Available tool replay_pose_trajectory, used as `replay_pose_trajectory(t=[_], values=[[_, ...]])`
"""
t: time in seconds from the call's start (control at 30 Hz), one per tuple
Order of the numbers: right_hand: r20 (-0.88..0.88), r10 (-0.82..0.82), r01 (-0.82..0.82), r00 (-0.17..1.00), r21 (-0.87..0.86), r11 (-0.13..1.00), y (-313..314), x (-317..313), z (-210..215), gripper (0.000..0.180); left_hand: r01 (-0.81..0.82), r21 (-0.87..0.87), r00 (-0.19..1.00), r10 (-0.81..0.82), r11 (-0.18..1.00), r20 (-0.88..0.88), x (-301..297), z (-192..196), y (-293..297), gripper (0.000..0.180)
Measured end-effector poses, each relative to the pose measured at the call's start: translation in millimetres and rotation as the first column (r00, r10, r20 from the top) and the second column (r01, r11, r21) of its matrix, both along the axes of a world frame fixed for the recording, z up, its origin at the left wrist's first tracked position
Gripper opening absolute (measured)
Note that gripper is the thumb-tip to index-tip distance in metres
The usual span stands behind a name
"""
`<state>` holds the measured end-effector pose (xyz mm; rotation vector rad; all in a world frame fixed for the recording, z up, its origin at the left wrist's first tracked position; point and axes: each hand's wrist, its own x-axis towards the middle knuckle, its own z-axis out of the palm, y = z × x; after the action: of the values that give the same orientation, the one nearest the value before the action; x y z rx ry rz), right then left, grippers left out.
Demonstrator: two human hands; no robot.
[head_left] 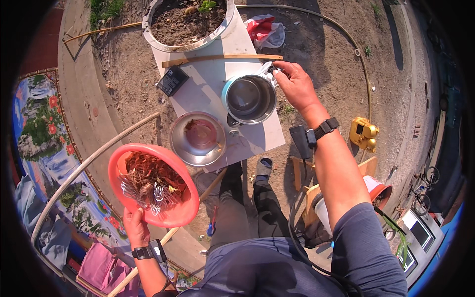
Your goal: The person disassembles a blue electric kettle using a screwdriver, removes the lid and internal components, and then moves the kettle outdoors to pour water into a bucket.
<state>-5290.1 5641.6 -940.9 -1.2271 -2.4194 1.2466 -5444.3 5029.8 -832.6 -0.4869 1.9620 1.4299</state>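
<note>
My left hand (136, 228) grips the rim of a tilted pink plastic basin (192, 205). Inside lie reddish-brown dry scraps like onion skins (158, 171) and a bundle of looped whitish wire or cord (157, 197). My right hand (296, 85) is closed at the far right rim of a metal pot (250, 99) with a teal outside, its fingers on the pot's handle, which looks wrapped in white material. The pot's dark grey inside shows little or no content. Left of it stands a metal bowl (187, 153) with a reddish, stained bottom.
A white board table (250, 143) carries the pot, bowl, a black box-shaped battery (172, 80), a wooden strip (222, 58) and a large soil-filled tub (230, 15). A hose (341, 32) curves over the ground. Right are a gold figurine (363, 133) and a white bucket (321, 213).
</note>
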Motion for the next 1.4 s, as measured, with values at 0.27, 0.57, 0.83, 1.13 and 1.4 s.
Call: replay_pose_trajectory(t=[0.27, 0.57, 0.83, 1.13, 1.4], values=[[0.024, 0.031, -0.028, 0.999, -0.118, 0.993, 13.9, -4.5, -0.5, 0.04, -0.001, 0.0, 1.0, 0.001, 1.0, 0.007, 1.5, 2.6, 9.7, 0.039], [-0.06, -0.102, 0.05, 0.993, -0.57, 0.82, 19.6, -10.0, 9.0, 0.04, 0.004, 0.002, 1.0, -0.004, 1.0, -0.003, 4.8, 4.0, 10.8, 0.038], [0.063, -0.105, 0.121, 0.993, -0.604, 0.788, 23.9, -17.9, 19.6, 0.037, -0.015, 0.005, 1.0, 0.015, 1.0, 0.009, 9.2, -0.5, 3.3, 0.038], [0.132, -0.068, 0.135, 0.989, -0.609, 0.782, 24.2, -22.1, 27.6, 0.037, -0.019, 0.026, 1.0, 0.019, 0.999, -0.007, 11.8, -0.6, 4.9, 0.038], [0.139, -0.098, 0.164, 0.985, -0.615, 0.771, 21.0, -22.5, 28.5, 0.042, -0.016, 0.02, 1.0, 0.016, 1.0, 0.004, 11.9, -2.4, 2.1, 0.037]])
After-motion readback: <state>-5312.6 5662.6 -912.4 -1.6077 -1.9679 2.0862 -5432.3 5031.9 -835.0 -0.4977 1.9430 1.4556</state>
